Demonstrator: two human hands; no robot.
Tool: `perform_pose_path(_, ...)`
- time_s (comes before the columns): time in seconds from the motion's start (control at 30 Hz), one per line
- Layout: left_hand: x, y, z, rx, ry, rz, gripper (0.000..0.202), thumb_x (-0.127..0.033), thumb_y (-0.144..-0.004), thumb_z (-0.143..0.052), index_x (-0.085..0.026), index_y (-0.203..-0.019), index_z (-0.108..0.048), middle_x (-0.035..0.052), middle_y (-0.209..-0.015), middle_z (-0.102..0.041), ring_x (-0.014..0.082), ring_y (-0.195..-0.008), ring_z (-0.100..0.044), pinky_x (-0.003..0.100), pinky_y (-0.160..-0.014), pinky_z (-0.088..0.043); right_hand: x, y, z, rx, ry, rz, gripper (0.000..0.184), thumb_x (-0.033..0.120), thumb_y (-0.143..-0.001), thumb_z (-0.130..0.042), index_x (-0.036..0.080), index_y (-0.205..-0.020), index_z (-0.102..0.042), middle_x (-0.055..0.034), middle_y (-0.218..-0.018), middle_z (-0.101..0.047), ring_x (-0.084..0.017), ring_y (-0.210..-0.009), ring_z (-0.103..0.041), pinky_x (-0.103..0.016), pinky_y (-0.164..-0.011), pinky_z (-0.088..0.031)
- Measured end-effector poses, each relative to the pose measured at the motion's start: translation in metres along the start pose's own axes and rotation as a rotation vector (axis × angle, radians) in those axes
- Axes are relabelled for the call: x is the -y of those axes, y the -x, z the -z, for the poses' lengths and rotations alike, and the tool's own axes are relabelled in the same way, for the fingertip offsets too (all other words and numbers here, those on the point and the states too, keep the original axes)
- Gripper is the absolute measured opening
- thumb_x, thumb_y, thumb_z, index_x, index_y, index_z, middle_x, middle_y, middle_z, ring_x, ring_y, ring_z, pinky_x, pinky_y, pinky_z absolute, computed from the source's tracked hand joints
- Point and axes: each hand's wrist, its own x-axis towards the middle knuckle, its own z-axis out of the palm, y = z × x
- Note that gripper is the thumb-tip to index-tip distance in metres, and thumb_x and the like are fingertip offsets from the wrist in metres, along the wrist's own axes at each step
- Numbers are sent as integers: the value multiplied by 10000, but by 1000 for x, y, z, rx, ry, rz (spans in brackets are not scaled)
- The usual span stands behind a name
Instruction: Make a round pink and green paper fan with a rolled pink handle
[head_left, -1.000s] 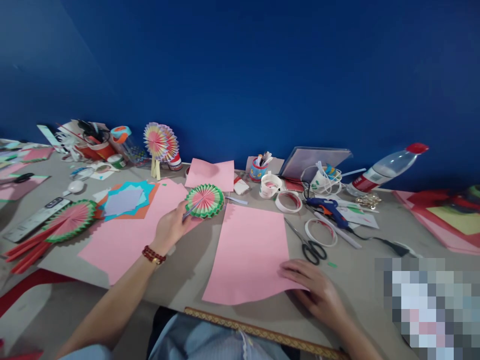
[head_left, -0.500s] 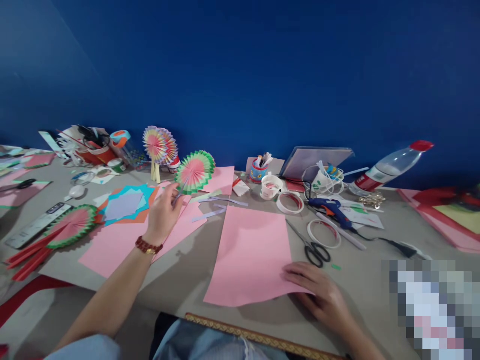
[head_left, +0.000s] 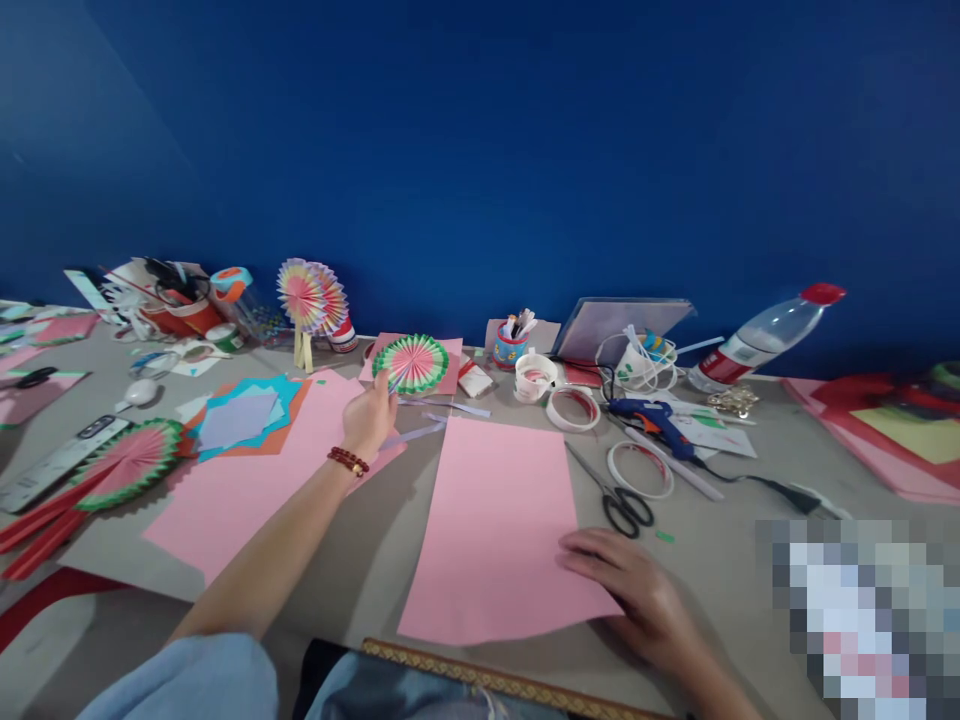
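Note:
My left hand (head_left: 367, 418) reaches forward, its fingers closed on the thin handle of a pleated round paper fan (head_left: 412, 364), pink in the middle with a green and white rim. The fan lies low over a pink sheet at the back of the table. In front of me is a large pink sheet of paper (head_left: 495, 530). My right hand (head_left: 630, 590) grips its lower right corner, fingers on top and the thumb hidden below. Black-handled scissors (head_left: 626, 510) lie just beyond my right hand.
White tape rolls (head_left: 641, 470), a blue glue gun (head_left: 660, 425) with its cable and a leaning bottle (head_left: 765, 340) are at the right. Leftward lie another pleated fan (head_left: 135, 465), a power strip (head_left: 64, 465) and star-cut blue paper (head_left: 274, 400). A blue wall closes the back.
My left hand has moved forward and right, lowering the fan from nearly upright to almost flat over the pink sheet at the back. My right hand stays at the paper's corner.

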Motion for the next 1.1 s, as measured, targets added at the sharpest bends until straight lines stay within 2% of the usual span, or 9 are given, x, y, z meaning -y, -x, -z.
perform_pose_path(0.1, -5, 4, 4, 55, -17, -5, 491, -334, -935, -500, -139, -1379, -422, 107, -938, -734, 264, -837, -713, 290, -629, -467, 1, 1, 0, 23, 36, -33, 352, 150, -890, -509, 266, -1159, -704, -89, -1153, -724, -200, -1068, -676, -316, -896, -551)
perform_pose_path(0.17, -6, 9, 5, 72, -18, -18, 508, -356, -919, -534, -144, -1368, -426, 105, -936, -732, 265, -848, -712, 290, -627, -468, 2, 2, -1, 38, 51, -61, 353, 125, -882, -511, 271, -1131, -716, -88, -1152, -726, -197, -1069, -676, -316, -895, -554)
perform_pose_path(0.4, 0, 14, 1, 71, -13, -43, 457, -256, -942, -460, -139, -1379, -395, 110, -993, -714, 257, -896, -700, 302, -671, -478, 4, 3, -3, 38, 85, -74, 322, 140, -888, -547, 281, -1108, -736, -85, -1138, -738, -199, -1058, -684, -332, -893, -569)
perform_pose_path(0.73, 19, 26, 10, 63, 30, -113, 497, -259, -962, -409, -117, -1434, -345, 123, -1023, -710, 266, -878, -696, 318, -656, -491, 4, 0, -3, 65, 50, -77, 324, 139, -897, -549, 292, -1117, -730, -70, -1134, -744, -194, -1047, -694, -316, -881, -574)
perform_pose_path(0.83, 26, 33, 14, -8, 92, -175, 524, -316, -947, -461, -120, -1425, -375, 156, -1131, -681, 303, -1032, -659, 370, -775, -535, 4, -2, 0, 68, 17, -88, 346, 163, -912, -528, 297, -1171, -716, -72, -1144, -740, -201, -1053, -695, -316, -886, -574)
perform_pose_path(0.9, 30, 40, 22, -66, 162, -306, 504, -289, -936, -475, -140, -1413, -415, 166, -1241, -639, 310, -1191, -586, 423, -951, -511, 3, -2, 2, 73, -16, -93, 350, 203, -931, -512, 300, -1205, -706, -77, -1155, -738, -212, -1058, -697, -320, -888, -576)
perform_pose_path(0.97, 32, 52, 33, -22, 258, -547, 493, -187, -916, -445, -189, -1409, -453, 135, -1345, -597, 278, -1312, -508, 452, -1109, -418, 2, -2, 3, 72, -64, -87, 340, 267, -954, -499, 298, -1227, -699, -83, -1158, -740, -227, -1056, -702, -327, -885, -580)
perform_pose_path(1.03, 31, 68, 46, 182, 350, -820, 601, -113, -857, -444, -257, -1441, -447, 73, -1465, -526, 246, -1412, -414, 460, -1188, -336, 1, -3, 3, 55, -123, -85, 341, 350, -976, -491, 291, -1248, -688, -85, -1147, -747, -241, -1060, -704, -342, -895, -581)
perform_pose_path(1.1, 26, 84, 55, 364, 429, -944, 722, -114, -813, -475, -279, -1508, -366, 51, -1552, -434, 236, -1459, -354, 473, -1216, -290, 2, -4, 2, 19, -171, -108, 349, 401, -991, -482, 291, -1255, -682, -77, -1129, -756, -242, -1064, -706, -355, -926, -574)
